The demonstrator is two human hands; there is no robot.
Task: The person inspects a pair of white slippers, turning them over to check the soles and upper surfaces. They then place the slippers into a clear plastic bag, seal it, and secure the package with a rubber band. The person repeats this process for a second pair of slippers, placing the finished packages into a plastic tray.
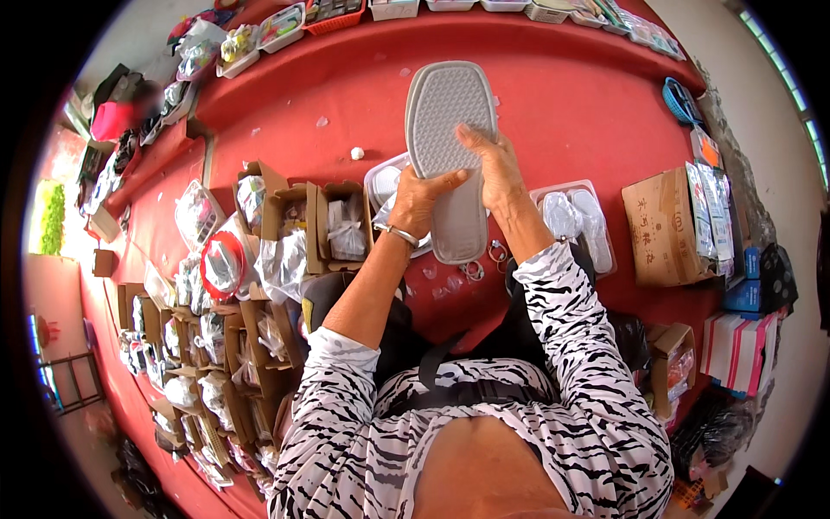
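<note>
Two grey, sole-shaped pieces, like slipper soles (451,104), are held up in front of me, one lying over the other. The upper one shows a bumpy, woven-looking texture at its far end and a smoother near end. My left hand (422,201) grips the left edge, its thumb lying across the face and its fingers hidden behind. My right hand (496,171) clasps the right edge, thumb pressed on the textured part. Below them sits a white tray (373,186), partly covered by my left hand. Right of my right hand, a clear tray (603,195) holds white sole-shaped pieces.
Cardboard boxes (298,195) with plastic-wrapped goods crowd my left side on the red floor (320,95). A large brown carton (661,229) stands at the right. Trays and an orange basket (335,17) line the far ledge. Small rings (472,271) lie near my knees.
</note>
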